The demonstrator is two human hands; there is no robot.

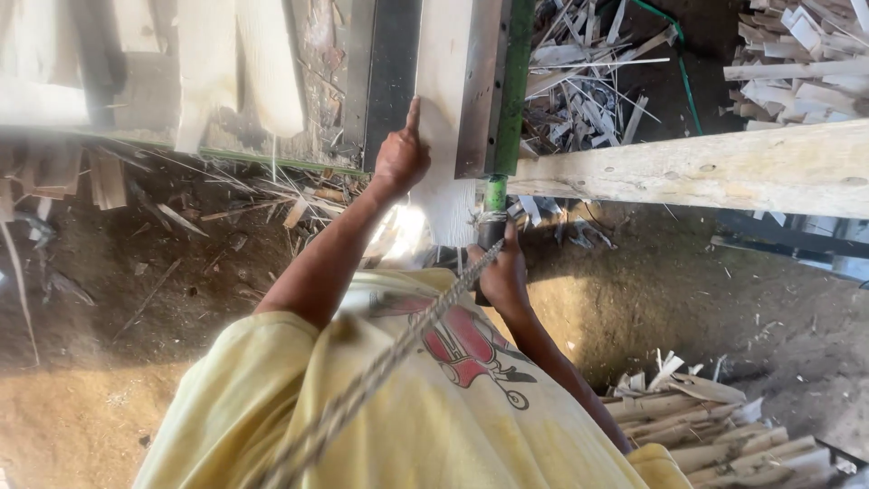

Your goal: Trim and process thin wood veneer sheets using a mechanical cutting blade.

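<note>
My left hand (401, 158) is curled into a fist with the index finger stretched out, its tip pressing on a pale wooden board (444, 54). The board lies between a dark metal rail (391, 81) and a grey rail with a green edge (514, 81). My right hand (503, 272) grips the dark handle (490, 233) at the low end of a green lever (495, 193), just below the rails. A twisted rope (380, 371) runs from the handle across my yellow shirt.
A thick pale wooden beam (706, 167) crosses the right side. Heaps of thin wood offcuts lie behind the rails (588, 81), at the top right (797, 63) and at the lower right (706, 426). Sawdust and splinters cover the ground (136, 290).
</note>
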